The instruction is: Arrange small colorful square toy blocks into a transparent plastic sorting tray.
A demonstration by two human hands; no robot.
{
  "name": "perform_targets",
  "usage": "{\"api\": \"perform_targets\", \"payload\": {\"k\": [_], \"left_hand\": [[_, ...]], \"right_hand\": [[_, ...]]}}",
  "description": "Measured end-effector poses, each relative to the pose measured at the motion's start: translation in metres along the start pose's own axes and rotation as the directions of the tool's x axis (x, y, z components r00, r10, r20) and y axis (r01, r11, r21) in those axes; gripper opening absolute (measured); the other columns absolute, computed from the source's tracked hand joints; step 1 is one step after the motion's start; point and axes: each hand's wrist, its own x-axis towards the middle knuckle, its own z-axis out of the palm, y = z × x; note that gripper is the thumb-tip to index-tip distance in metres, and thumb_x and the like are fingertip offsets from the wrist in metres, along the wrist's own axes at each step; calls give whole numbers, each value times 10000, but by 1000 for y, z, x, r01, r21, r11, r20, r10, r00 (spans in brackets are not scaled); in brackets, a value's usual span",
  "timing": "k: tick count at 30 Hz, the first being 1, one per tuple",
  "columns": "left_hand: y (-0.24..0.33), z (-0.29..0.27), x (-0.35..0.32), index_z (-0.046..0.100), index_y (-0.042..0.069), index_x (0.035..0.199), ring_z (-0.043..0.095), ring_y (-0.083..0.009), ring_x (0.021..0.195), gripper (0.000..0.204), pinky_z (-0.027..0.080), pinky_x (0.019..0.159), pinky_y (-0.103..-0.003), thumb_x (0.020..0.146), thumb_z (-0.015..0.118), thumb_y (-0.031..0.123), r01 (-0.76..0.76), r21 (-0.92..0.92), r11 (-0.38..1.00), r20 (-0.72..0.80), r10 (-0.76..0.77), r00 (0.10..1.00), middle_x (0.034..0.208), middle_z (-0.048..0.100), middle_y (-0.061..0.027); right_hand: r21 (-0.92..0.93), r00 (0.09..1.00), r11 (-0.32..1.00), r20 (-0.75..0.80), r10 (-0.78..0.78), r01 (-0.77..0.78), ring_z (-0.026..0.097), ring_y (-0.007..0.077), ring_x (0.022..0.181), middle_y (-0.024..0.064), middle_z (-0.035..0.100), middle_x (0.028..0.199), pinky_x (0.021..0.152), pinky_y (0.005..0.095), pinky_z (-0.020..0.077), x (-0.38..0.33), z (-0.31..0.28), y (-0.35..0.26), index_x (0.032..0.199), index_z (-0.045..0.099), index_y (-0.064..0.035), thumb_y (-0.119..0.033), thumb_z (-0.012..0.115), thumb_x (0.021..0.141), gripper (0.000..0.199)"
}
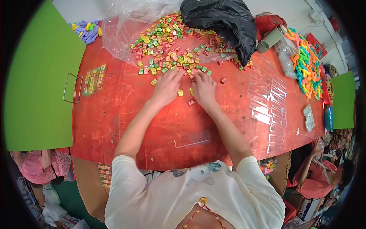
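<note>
Many small box-shaped pieces point(167, 36) in red, yellow and green wrapping, perhaps sweets, lie in a loose heap at the far middle of the table. My left hand point(167, 87) reaches to the heap's near edge, fingers stretched over the pieces. Beside it, my right hand point(204, 89) has its fingers slightly bent and apart, touching red pieces at the same edge. Between the hands lie a yellow piece point(180, 92) and a red piece point(191, 102). My fingertips are partly hidden among the pieces.
A filled clear tray point(94, 80) lies left, slotted clear trays point(268, 103) right, and a clear strip point(192, 139) near me. Clear plastic point(118, 38) and a black bag point(221, 23) flank the heap. Colourful plastic parts point(307, 65) sit far right. A green panel point(42, 84) stands left.
</note>
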Motion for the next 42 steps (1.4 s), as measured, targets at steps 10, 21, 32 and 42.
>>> {"api": "perform_targets", "payload": {"k": [10,21,32,42], "left_hand": [[10,-23,-65,531,52,1387,535,-351,1228,515,448,1055,-437,875,567,6,142,-378,915,32,-141,990,1336,544,-173],[41,-34,-64,536,158,1410,575,-348,1133,558,517,890,-468,871,566,20,73,117,990,289,-104,952,1207,543,-153],[69,-64,-109,458,95,1419,634,-418,1026,522,539,807,-526,935,602,225,456,-41,889,331,-419,846,1203,530,-190],[77,-60,-117,539,92,1206,663,-400,980,376,547,803,-513,901,658,276,450,190,872,318,-489,812,1094,610,-176]], "right_hand": [[578,986,814,93,-140,61,613,360,1068,152,643,1154,903,460,491,-29,-60,-3,1115,676,-43,-20,652,867,249],[137,916,940,220,-336,312,573,286,1056,102,600,1180,905,440,427,-67,-77,-22,1130,678,-93,-114,658,866,266],[147,920,937,188,-343,319,573,274,1018,90,601,1078,904,434,417,-77,-96,-31,1079,680,-79,-165,706,834,261],[88,909,929,192,-370,360,566,267,1022,95,584,1041,936,461,391,-68,-68,-57,1078,679,-57,-211,712,820,303]]}}
